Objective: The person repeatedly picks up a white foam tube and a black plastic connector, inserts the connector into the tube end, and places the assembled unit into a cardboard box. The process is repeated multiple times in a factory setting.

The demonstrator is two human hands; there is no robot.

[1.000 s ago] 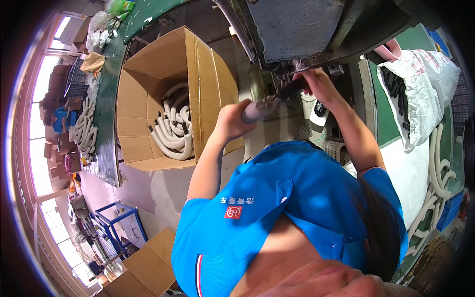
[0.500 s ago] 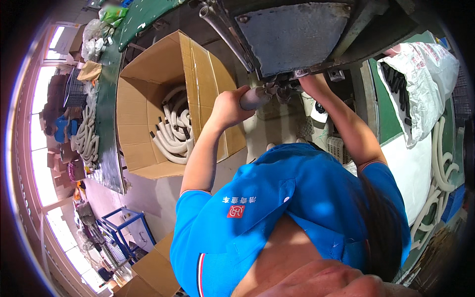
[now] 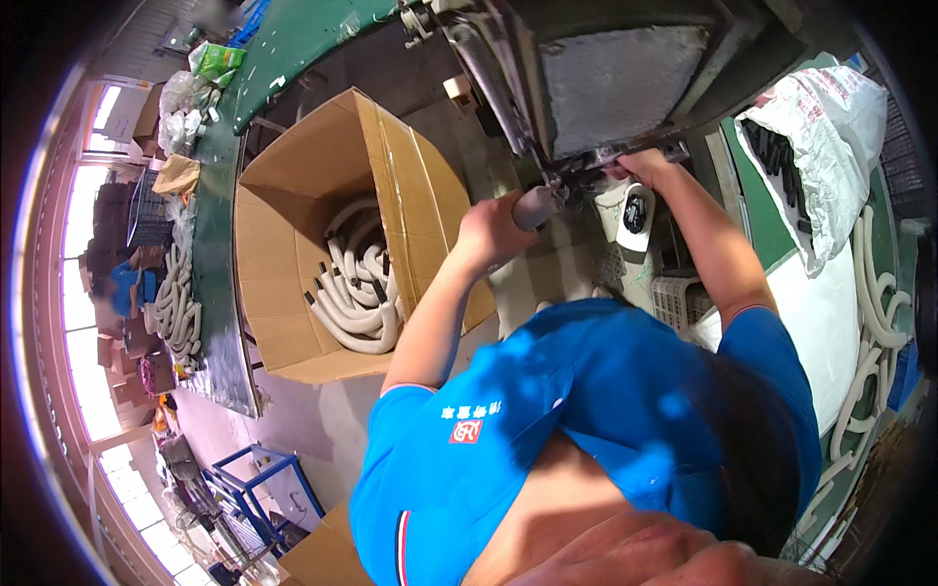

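Observation:
My left hand [image 3: 489, 234] is wrapped round a light grey foam-covered tube [image 3: 535, 208]. The tube's far end meets a small metal fixture [image 3: 572, 182] under the dark metal machine [image 3: 623, 88]. At the fixture's right side, my right hand [image 3: 645, 168] reaches up to the machine's lower edge and touches metal there. Its fingertips are mostly hidden, so I cannot tell what they grip. Just below the right hand stands a white container [image 3: 630, 237] with small black pieces in it.
Left of my left arm, an open cardboard box [image 3: 283, 303] holds several bent foam-covered tubes [image 3: 357, 308] with black ends. A white sack [image 3: 831, 156] of black pieces lies on the green bench at right, near more pale tubes [image 3: 870, 293]. A crate [image 3: 674, 298] stands below.
Both hands sit farther right in the picture, and the view has shifted. The white container shows more fully beneath my right hand. My left hand keeps its hold on the tube.

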